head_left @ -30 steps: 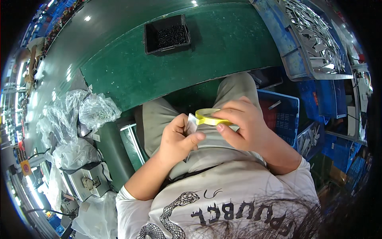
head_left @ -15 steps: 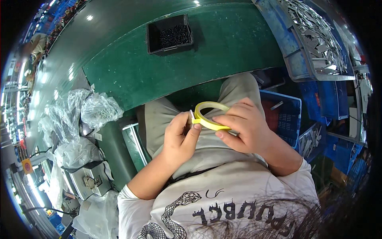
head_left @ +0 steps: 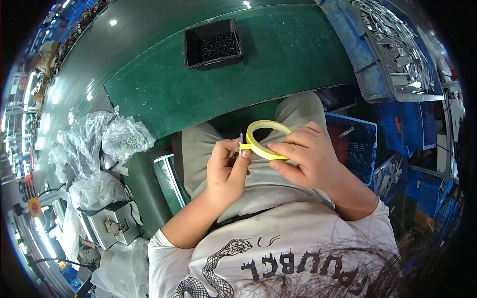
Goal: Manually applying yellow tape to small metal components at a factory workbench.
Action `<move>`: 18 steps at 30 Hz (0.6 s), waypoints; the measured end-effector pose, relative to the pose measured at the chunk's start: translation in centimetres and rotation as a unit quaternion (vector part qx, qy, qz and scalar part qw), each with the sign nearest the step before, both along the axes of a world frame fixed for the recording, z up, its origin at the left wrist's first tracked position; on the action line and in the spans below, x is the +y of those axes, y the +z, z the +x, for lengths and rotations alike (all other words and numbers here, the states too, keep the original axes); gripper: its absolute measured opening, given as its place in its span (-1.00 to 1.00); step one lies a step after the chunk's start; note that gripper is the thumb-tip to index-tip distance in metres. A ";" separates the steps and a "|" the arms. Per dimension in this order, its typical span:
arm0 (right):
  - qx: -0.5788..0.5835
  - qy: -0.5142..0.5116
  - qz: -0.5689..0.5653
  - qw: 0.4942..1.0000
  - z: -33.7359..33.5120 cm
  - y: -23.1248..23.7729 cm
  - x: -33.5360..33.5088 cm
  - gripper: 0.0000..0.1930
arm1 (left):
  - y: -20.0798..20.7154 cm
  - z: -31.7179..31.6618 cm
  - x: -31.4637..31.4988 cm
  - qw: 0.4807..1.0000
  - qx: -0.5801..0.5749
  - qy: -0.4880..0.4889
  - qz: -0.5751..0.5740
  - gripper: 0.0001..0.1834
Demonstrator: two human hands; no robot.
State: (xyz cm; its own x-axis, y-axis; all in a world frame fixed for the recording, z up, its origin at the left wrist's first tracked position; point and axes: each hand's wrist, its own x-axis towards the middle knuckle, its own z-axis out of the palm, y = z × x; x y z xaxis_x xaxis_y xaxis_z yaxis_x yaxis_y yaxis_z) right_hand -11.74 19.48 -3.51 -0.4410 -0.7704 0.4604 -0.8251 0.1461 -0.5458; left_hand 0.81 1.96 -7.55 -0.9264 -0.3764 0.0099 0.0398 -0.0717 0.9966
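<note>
Clear plastic bags lie bunched at the far left, one of them resting against the corner of the green table. Below them sits a grey metal box with a fitting on its face. Next, on the table and beyond the hands, stands a black bin holding many small dark pieces. Nearer, over the lap, the left hand pinches a thin, flat piece between thumb and fingers, seen nearly edge-on, so its full shape is hard to make out. A short yellow strip runs from that piece to a roll of yellow tape, tilted in the air between the two hands. The right hand grips the roll's near right side, thumb below and fingers above. Further right is a blue basket, and above it a blue crate heaped with silvery metal strips
</note>
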 end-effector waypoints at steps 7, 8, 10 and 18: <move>0.000 -0.014 0.004 1.000 -0.1 -0.1 0.2 -0.65 | 0.3 0.0 -0.2 0.999 -0.041 -0.011 -0.005 -0.81; -0.001 -0.019 0.003 1.000 -0.1 -0.2 0.2 -0.65 | 0.4 0.0 -0.1 0.999 -0.041 -0.012 -0.005 -0.81; -0.002 -0.019 0.007 1.000 -0.1 -0.2 0.3 -0.65 | 0.5 -0.1 -0.1 0.999 -0.042 -0.016 -0.011 -0.79; 0.005 -0.026 0.012 1.000 -0.2 -0.1 0.3 -0.67 | 0.2 0.0 -0.2 0.999 -0.038 -0.029 -0.014 -0.76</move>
